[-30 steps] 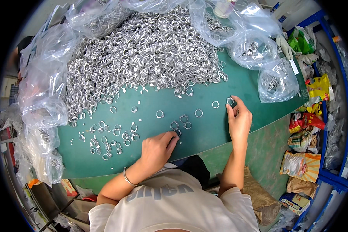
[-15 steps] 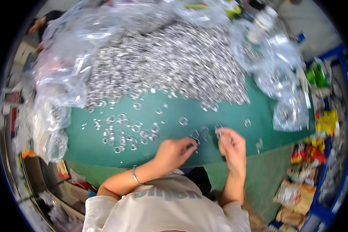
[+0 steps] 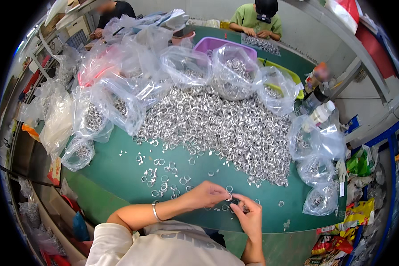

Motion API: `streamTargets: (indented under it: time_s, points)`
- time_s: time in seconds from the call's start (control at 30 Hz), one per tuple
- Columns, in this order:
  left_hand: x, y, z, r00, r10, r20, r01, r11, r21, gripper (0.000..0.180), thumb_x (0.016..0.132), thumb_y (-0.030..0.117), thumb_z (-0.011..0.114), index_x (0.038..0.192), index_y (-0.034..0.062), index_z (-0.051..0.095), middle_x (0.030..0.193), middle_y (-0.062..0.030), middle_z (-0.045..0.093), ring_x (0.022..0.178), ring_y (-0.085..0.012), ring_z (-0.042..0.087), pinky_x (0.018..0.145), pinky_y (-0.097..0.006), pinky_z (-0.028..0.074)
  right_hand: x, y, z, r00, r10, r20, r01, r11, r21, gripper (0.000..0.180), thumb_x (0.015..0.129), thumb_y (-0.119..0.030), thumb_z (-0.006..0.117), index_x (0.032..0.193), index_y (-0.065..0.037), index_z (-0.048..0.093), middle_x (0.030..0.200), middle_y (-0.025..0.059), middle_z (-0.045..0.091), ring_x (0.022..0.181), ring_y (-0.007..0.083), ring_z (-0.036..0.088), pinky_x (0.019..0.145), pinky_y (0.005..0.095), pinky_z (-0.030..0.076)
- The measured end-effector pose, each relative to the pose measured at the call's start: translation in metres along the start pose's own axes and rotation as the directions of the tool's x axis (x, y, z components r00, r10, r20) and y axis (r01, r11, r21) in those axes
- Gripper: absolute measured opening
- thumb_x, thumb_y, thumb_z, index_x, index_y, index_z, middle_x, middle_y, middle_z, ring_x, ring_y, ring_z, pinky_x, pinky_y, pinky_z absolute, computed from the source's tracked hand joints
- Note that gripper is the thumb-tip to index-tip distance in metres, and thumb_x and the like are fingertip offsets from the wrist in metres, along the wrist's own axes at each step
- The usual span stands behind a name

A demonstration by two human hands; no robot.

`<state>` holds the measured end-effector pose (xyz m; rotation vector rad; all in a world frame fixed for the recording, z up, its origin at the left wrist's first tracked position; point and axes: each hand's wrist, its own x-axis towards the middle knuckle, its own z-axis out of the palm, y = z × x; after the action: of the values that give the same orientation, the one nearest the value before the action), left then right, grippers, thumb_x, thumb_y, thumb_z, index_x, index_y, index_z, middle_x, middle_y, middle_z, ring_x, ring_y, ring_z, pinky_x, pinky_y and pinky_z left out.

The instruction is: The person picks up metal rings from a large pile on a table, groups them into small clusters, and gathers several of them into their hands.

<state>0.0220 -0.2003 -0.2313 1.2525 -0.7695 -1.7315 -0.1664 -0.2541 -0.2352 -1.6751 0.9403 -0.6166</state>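
Note:
Just over the near part of the green table (image 3: pixel 115 159), my hands work close together. My left hand (image 3: pixel 207 195) pinches a small silvery metal ring (image 3: pixel 228 196) between thumb and fingertips. The right hand (image 3: pixel 250 216) is closed with its fingertips almost meeting the left ones; a dark-looking ring (image 3: pixel 246 208) shows in its fingers. A few loose rings lie on the table under and around both hands. Left of them are scattered more rings (image 3: pixel 164 179) and small bright pieces. Beyond, a wide heap of metal rings (image 3: pixel 217 124) covers the table's middle.
Clear plastic bags of rings (image 3: pixel 93 117) line the heap's left and far sides, others (image 3: pixel 319 197) its right. A purple basin (image 3: pixel 226 44), a green tray (image 3: pixel 281 71) and a white bottle (image 3: pixel 322 111) stand behind. Two people (image 3: pixel 261 22) sit farther off.
The view has tilted up, bringing the far table and two people into sight. My hands have come together, the right moving left toward the left hand.

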Motion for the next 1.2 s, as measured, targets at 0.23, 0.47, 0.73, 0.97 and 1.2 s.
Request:
streamTargets:
  time_s: [0.23, 0.47, 0.73, 0.97, 1.2]
  points:
    - [0.027, 0.083, -0.046, 0.939, 0.300, -0.171, -0.229, 0.912, 0.341, 0.024, 0.092, 0.020, 0.057, 0.098, -0.0007, 0.066, 0.060, 0.0072, 0.046, 0.052, 0.0000, 0.035, 0.043, -0.020, 0.026, -0.005, 0.013, 0.004, 0.998, 0.054, -0.025, -0.053, 0.998, 0.026, 0.017, 0.080, -0.002, 0.067, 0.097, -0.002, 0.068, 0.060, -0.0042, 0.046, 0.054, 0.0028, 0.038, 0.047, 0.0200, 0.030]
    - [0.041, 0.116, -0.063, 0.880, 0.418, -0.225, -0.381, 0.905, 0.187, 0.021, 0.093, 0.018, 0.056, 0.096, -0.0011, 0.065, 0.059, 0.0082, 0.041, 0.050, -0.0013, 0.029, 0.044, -0.020, 0.023, -0.010, 0.016, 0.003, 0.997, 0.079, -0.026, -0.079, 0.997, 0.023, 0.016, 0.080, -0.004, 0.067, 0.096, -0.002, 0.068, 0.057, -0.0041, 0.046, 0.052, 0.0018, 0.036, 0.046, 0.0203, 0.028]
    - [0.023, 0.126, -0.118, 0.681, 0.521, -0.516, -0.434, 0.853, 0.289, 0.024, 0.093, 0.021, 0.056, 0.103, 0.0006, 0.065, 0.057, 0.0100, 0.038, 0.048, -0.0008, 0.028, 0.043, -0.019, 0.023, -0.009, 0.022, -0.004, 0.991, 0.133, -0.024, -0.131, 0.990, 0.060, 0.015, 0.081, -0.004, 0.066, 0.095, -0.001, 0.068, 0.059, -0.0059, 0.047, 0.053, 0.0006, 0.037, 0.046, 0.0188, 0.029]
    - [0.015, 0.137, -0.141, 0.670, 0.492, -0.556, -0.501, 0.853, 0.151, 0.021, 0.091, 0.016, 0.058, 0.100, -0.0011, 0.064, 0.060, 0.0085, 0.043, 0.049, -0.0003, 0.033, 0.043, -0.019, 0.023, -0.004, 0.023, 0.000, 0.987, 0.163, -0.005, -0.162, 0.982, 0.095, 0.015, 0.082, -0.005, 0.066, 0.096, -0.001, 0.068, 0.059, -0.0063, 0.048, 0.053, -0.0001, 0.038, 0.046, 0.0180, 0.029]
    - [0.030, 0.137, -0.150, 0.549, 0.597, -0.585, -0.529, 0.790, 0.309, 0.025, 0.093, 0.018, 0.055, 0.109, 0.0009, 0.063, 0.061, 0.0101, 0.036, 0.050, -0.0003, 0.027, 0.044, -0.018, 0.021, -0.010, 0.048, 0.008, 0.978, 0.206, 0.021, -0.207, 0.971, 0.119, 0.022, 0.090, -0.015, 0.058, 0.104, 0.000, 0.064, 0.080, 0.0039, 0.063, 0.072, 0.0095, 0.054, 0.066, 0.0248, 0.045]
